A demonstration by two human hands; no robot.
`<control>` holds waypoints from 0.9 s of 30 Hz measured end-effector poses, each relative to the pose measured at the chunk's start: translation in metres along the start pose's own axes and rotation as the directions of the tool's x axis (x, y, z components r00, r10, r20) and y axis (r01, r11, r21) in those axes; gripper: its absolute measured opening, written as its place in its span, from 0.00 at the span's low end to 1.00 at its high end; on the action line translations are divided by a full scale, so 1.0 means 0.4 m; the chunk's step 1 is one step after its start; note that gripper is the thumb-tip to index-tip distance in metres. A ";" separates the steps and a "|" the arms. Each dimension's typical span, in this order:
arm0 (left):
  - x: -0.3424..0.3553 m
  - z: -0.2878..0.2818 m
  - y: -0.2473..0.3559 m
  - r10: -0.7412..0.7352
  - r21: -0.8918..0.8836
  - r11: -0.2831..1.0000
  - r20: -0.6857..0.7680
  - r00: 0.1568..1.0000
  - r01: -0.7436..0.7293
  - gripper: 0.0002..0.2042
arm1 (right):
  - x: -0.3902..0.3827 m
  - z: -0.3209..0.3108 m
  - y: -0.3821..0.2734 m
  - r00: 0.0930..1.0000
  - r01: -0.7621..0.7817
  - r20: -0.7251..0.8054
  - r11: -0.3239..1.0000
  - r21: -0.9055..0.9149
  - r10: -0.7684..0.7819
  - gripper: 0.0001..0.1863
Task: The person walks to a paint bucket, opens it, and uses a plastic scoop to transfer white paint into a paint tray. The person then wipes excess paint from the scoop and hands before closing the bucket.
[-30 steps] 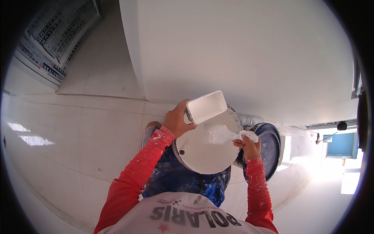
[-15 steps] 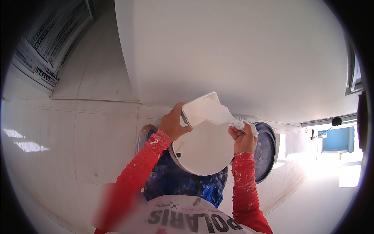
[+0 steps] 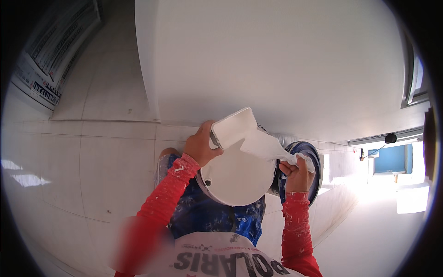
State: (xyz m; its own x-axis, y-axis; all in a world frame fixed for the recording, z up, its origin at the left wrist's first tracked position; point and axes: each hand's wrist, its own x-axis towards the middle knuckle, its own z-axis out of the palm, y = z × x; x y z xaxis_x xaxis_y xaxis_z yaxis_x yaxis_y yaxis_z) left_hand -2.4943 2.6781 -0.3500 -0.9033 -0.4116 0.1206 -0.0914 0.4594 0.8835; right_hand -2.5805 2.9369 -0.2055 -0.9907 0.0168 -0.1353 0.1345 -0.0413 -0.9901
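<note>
My left hand [image 3: 201, 145] grips a rectangular flat trowel [image 3: 234, 128] by its left end, thumb underneath. White paste seems to coat its pale face. In my right hand [image 3: 296, 171] is a white-smeared putty knife [image 3: 265, 145], its fingers wrapped round the handle. The knife's wide blade lies against or just over the trowel's lower right corner; contact is hard to make out. Below both tools stands a round white bucket [image 3: 225, 203], pale inside, with a small dark spot near its left rim.
A dark blue round tub [image 3: 318, 168] stands just right of the bucket, partly behind my right hand. Ahead rises a smooth pale wall [image 3: 277, 60]. Large light tiles [image 3: 110, 184] cover the floor. Printed wrapped panels [image 3: 55, 60] are at the far left.
My right hand has moved right and slightly down with the putty knife. Its blade has drawn back from across the trowel toward the trowel's lower right corner. My left hand has shifted slightly left.
</note>
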 end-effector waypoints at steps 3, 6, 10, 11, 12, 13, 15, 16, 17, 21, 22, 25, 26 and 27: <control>0.000 -0.003 0.003 0.005 0.019 1.000 0.004 1.000 -0.005 0.40 | -0.010 -0.016 -0.070 0.991 0.126 0.056 0.992 -0.013 -0.125 0.10; 0.001 0.000 0.004 0.040 0.001 0.999 -0.053 0.998 -0.040 0.42 | -0.009 -0.006 -0.138 0.914 0.385 0.224 0.897 -0.218 -0.338 0.11; 0.000 -0.004 0.007 0.003 0.012 1.000 -0.035 0.999 -0.003 0.41 | 0.026 0.027 -0.206 0.524 0.829 0.807 0.378 -0.412 -0.271 0.17; -0.001 -0.004 0.010 0.001 0.014 1.000 -0.035 0.999 0.000 0.41 | 0.035 0.039 -0.198 0.431 0.877 0.863 0.344 -0.334 -0.261 0.18; -0.001 -0.005 0.012 0.014 0.002 1.000 -0.047 0.999 -0.014 0.41 | 0.042 0.049 -0.184 0.364 0.909 0.901 0.300 -0.288 -0.236 0.18; -0.001 -0.007 0.013 0.003 0.012 1.000 -0.038 0.999 -0.003 0.41 | 0.049 0.059 -0.165 0.295 0.937 0.933 0.256 -0.239 -0.208 0.18; -0.001 -0.008 0.015 0.021 -0.006 1.000 -0.056 0.998 -0.022 0.41 | 0.057 0.071 -0.113 0.169 0.976 0.964 0.174 -0.134 -0.206 0.18; -0.002 -0.007 0.015 0.009 -0.002 1.000 -0.042 0.999 -0.009 0.41 | 0.055 0.072 -0.082 0.112 0.988 0.966 0.132 -0.083 -0.234 0.18; -0.001 -0.006 0.014 0.010 -0.008 1.000 -0.042 0.999 -0.011 0.41 | 0.054 0.070 -0.057 0.054 0.995 0.962 0.093 -0.030 -0.266 0.18; -0.003 0.003 0.005 0.028 0.026 0.999 -0.065 0.997 -0.026 0.42 | 0.038 0.036 -0.008 -0.005 1.000 0.963 -0.027 -0.002 -0.268 0.18; -0.005 0.005 0.003 0.034 0.035 0.999 -0.065 0.997 -0.032 0.42 | 0.033 0.028 -0.010 -0.003 1.000 0.965 -0.016 -0.001 -0.262 0.19; 0.000 0.010 0.000 0.056 0.049 0.997 -0.075 0.996 -0.052 0.42 | 0.023 0.016 -0.036 -0.012 1.000 0.971 -0.001 0.012 -0.239 0.19; 0.000 0.010 0.000 0.057 0.047 0.997 -0.077 0.995 -0.053 0.42 | 0.018 0.014 -0.048 -0.018 1.000 0.974 0.002 0.019 -0.226 0.20; 0.002 0.008 0.000 0.064 0.043 0.997 -0.091 0.994 -0.061 0.42 | 0.014 0.013 -0.060 -0.019 1.000 0.980 0.007 0.021 -0.197 0.20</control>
State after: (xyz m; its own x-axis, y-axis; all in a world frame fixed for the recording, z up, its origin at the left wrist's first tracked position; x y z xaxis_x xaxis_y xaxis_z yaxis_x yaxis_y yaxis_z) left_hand -2.4964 2.6805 -0.3512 -0.8656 -0.4509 0.2177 -0.0542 0.5167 0.8544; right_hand -2.5894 2.9329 -0.1823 -0.0292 -0.9715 0.2352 -0.9900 -0.0043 -0.1409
